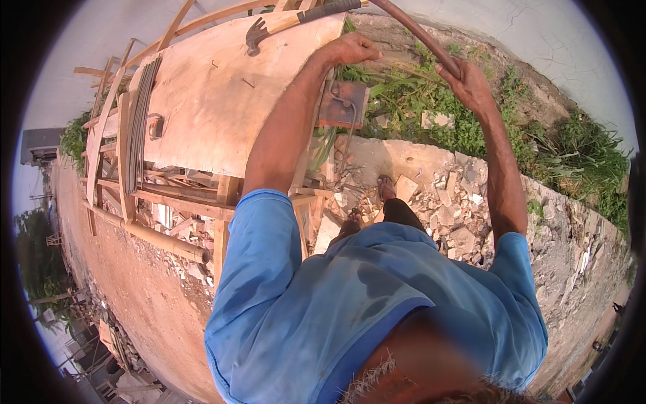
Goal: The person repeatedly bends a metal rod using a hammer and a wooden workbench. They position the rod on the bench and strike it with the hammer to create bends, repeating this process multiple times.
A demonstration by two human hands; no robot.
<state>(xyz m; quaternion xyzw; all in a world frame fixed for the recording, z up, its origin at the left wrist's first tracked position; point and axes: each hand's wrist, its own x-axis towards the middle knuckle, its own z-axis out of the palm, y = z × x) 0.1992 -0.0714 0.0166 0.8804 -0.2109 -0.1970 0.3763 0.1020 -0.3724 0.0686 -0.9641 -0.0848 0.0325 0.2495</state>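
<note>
My right hand (465,86) is wrapped round the lower end of a long brown bar (425,37), which slants up and left out of the picture. My left hand (355,48) is closed at the right edge of a plywood board (202,101); what its fingers hold, if anything, I cannot make out. On the board by this hand lies a claw hammer (276,28) with a wooden handle and dark grip. Below the left hand is a rusty metal plate (342,108) with a bent rod (336,96) on it.
Several thin grey rods (140,114) lie bundled along the board's left side, beside a small tape measure (155,126). Two nails (247,83) are on the board. Timber framing (182,202) supports it. Broken rubble (457,222) surrounds my feet, and green weeds (464,135) grow along the wall.
</note>
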